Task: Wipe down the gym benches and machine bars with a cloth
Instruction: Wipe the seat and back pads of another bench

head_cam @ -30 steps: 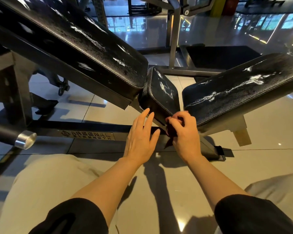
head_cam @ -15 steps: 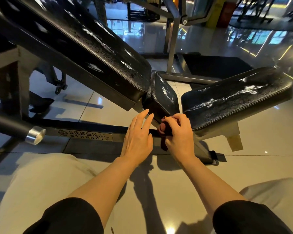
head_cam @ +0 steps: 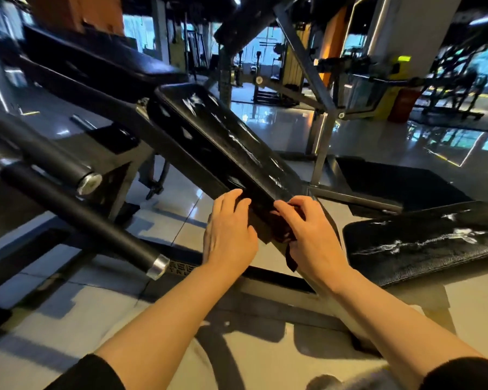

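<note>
At the lower end of the long black padded back pad (head_cam: 223,142) of the bench, both hands of the person meet. The pad is a flat, narrow slab covered in grained black leather-like material with cracked, whitish worn patches. Its long axis runs diagonally, from upper left and far down to the lower right and near, where its end points toward the person. The right hand (head_cam: 313,237) has its fingers (head_cam: 286,208) curled and grips a dark reddish-brown cloth (head_cam: 282,233), which is bunched and soft, against the end edge of the pad. One narrow strip of the cloth hangs down below the hand. The left hand (head_cam: 228,232) lies just beside it, with fingers almost straight and relaxed, resting flat on the side edge of the same pad and holding nothing.

To the right lies a second black padded seat pad (head_cam: 423,243), wide and nearly level, with the same grainy surface and white scuffed lines; its long axis runs left to right. On the left, two round matte black bars with shiny silver end caps (head_cam: 102,229) point down toward the right. Below them a dark metal frame rail (head_cam: 186,267) with raised letters, partly hidden, lies on the glossy grey tiled floor (head_cam: 265,358). Black sleeves (head_cam: 90,375) cover the forearms near the bottom edge.
</note>
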Tool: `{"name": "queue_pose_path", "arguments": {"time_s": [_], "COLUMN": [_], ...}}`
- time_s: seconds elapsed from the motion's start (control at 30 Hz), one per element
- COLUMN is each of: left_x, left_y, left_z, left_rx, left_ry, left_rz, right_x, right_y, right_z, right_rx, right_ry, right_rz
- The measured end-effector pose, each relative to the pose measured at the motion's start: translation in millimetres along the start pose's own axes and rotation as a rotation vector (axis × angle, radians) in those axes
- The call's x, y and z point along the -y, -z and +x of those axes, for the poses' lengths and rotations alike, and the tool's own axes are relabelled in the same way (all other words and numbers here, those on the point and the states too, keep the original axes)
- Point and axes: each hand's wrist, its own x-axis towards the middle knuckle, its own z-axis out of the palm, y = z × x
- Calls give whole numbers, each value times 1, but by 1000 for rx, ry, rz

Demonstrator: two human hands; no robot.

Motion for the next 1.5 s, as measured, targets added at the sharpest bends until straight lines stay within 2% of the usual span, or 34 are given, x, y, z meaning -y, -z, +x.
{"name": "queue_pose_path", "arguments": {"time_s": [0.13,0.23,0.33,0.47,0.7,0.87,1.03,1.13,1.27,1.4,1.5], "left_x": [18,27,40,55,51,39,32,37,73,106,118], "left_y": [13,15,10,-3,-13,-18,-3,18,50,77,80], "left_z": [4,9,6,-9,-4,-3,5,16,41,67,78], "left_rx": [156,214,275,375,297,301,297,262,189,211,218], "left_ry": [-62,-107,-161,-157,-147,-156,-188,-263,-516,-727,-802], "left_rz": [170,233,297,365,281,260,300,369,522,683,753], "right_x": [1,1,0,1,12,11,11,12,22,36,45], "right_y": [-8,-22,-37,-43,-43,-50,-34,-40,-51,-50,-55], "right_z": [11,20,22,20,30,9,19,23,16,33,47], "right_rx": [-110,-97,-48,-48,-188,-37,-216,-187,-93,-198,-238], "right_ry": [86,174,136,76,-17,-11,-78,-99,-92,-132,-153], "right_rz": [-38,-125,-213,-200,-122,-220,-94,-102,-151,-96,-82]}}
